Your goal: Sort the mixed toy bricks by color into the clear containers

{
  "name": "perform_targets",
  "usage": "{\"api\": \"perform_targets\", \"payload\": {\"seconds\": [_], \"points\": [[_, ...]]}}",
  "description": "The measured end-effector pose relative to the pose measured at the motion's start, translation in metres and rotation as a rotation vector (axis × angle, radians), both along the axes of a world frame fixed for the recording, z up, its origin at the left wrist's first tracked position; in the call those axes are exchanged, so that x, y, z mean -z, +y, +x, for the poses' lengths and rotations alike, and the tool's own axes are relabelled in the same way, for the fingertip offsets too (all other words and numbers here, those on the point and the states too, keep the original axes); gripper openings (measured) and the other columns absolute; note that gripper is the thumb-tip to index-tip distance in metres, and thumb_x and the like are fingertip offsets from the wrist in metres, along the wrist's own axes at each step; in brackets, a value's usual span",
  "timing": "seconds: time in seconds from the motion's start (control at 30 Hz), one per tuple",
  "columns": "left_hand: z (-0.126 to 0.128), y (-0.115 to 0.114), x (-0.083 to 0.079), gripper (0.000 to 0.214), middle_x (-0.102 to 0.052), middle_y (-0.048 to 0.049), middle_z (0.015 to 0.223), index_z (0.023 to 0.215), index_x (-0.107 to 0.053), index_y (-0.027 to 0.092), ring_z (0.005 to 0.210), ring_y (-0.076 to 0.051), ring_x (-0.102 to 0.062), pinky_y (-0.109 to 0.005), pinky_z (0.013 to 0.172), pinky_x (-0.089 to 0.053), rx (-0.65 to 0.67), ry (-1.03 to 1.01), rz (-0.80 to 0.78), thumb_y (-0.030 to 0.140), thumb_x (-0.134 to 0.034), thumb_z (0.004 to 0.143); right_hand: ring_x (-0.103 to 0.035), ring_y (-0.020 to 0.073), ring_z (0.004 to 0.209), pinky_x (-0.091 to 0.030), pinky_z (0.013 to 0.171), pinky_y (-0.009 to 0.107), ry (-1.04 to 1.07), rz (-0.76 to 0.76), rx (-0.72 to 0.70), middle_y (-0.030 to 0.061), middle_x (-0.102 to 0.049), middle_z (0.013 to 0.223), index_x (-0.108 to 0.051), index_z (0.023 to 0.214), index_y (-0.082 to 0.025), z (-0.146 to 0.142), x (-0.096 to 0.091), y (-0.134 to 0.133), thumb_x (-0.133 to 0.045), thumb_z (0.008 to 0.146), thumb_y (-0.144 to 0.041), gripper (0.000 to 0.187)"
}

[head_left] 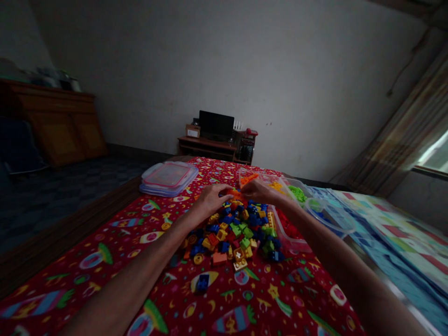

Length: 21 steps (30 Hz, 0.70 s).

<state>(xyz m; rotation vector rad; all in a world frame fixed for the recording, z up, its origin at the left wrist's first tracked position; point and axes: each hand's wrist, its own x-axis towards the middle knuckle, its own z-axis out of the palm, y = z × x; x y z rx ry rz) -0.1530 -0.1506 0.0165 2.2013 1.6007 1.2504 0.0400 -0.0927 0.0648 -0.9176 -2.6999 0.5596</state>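
Note:
An orange building brick (235, 193) is between my two hands above the far side of a heap of building bricks (231, 228). The thumb and fingers of my left hand (213, 197) are closed on its left side. From the right, my right hand (259, 191) has its fingers bent down and pinched at the brick's right end; its fingertips are partly hidden. In the heap lie blue, yellow, green, orange and red bricks, with a few wheel-like yellow pieces. A dark blue brick (202, 283) lies apart, nearer to me.
Clear plastic boxes stand at the right, holding orange pieces (249, 179), yellow pieces (276, 186), green pieces (297, 193), and blue and red ones. Stacked lids (170, 178) lie at the back left. A patterned red cloth (140, 252) covers the surface.

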Motion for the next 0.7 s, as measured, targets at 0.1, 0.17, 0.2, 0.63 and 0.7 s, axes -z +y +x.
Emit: {"api": "perform_targets", "payload": {"seconds": [0.1,0.17,0.2,0.63,0.7], "points": [[-0.007,-0.002,-0.004,0.027,-0.072,-0.0074,0.104,0.102,-0.070,0.017,0.093,-0.021,-0.067,-0.032,0.086,-0.052,-0.025,0.021,0.051,0.027,-0.055,0.083,-0.031,0.0049,0.048,-0.021,0.048,0.020,0.005,0.026,0.077,-0.0064,-0.036,0.050,-0.051,0.052,-0.013,0.008,-0.003,0.008,-0.046,0.070,-0.016,0.019],[-0.016,-0.001,-0.006,0.028,-0.073,-0.0085,0.102,0.100,-0.071,0.016,0.092,-0.022,-0.067,-0.033,0.087,-0.051,-0.059,0.055,0.066,0.026,-0.051,0.084,-0.036,0.0054,0.047,-0.023,0.046,0.019,-0.003,0.049,0.194,-0.0054,-0.039,0.048,-0.054,0.052,-0.013,0.013,-0.008,0.015,-0.046,0.069,-0.016,0.019],[-0.022,0.001,-0.006,0.028,-0.073,-0.0087,0.101,0.098,-0.072,0.015,0.091,-0.023,-0.067,-0.034,0.087,-0.051,-0.077,0.073,0.060,0.026,-0.050,0.084,-0.038,0.0059,0.047,-0.025,0.046,0.019,-0.004,0.071,0.278,-0.0046,-0.042,0.048,-0.056,0.053,-0.012,0.015,-0.011,0.020,-0.046,0.069,-0.015,0.019],[-0.052,0.026,0.042,0.043,-0.064,-0.0114,0.124,0.119,-0.063,0.015,0.118,-0.024,-0.056,-0.038,0.104,-0.041,-0.127,0.176,-0.072,0.034,-0.046,0.085,-0.052,0.0102,0.060,-0.035,0.056,0.020,-0.013,0.296,0.427,0.0052,-0.065,0.070,-0.070,0.082,-0.011,-0.010,-0.004,0.033,-0.047,0.075,-0.008,0.024],[-0.053,0.029,0.052,0.049,-0.059,-0.0134,0.131,0.126,-0.058,0.013,0.126,-0.026,-0.050,-0.041,0.108,-0.035,-0.146,0.170,-0.122,0.037,-0.044,0.086,-0.046,0.0090,0.058,-0.032,0.055,0.021,-0.067,0.375,0.270,0.0033,-0.062,0.066,-0.068,0.072,-0.012,-0.018,0.004,0.024,-0.047,0.074,-0.007,0.021]]}}
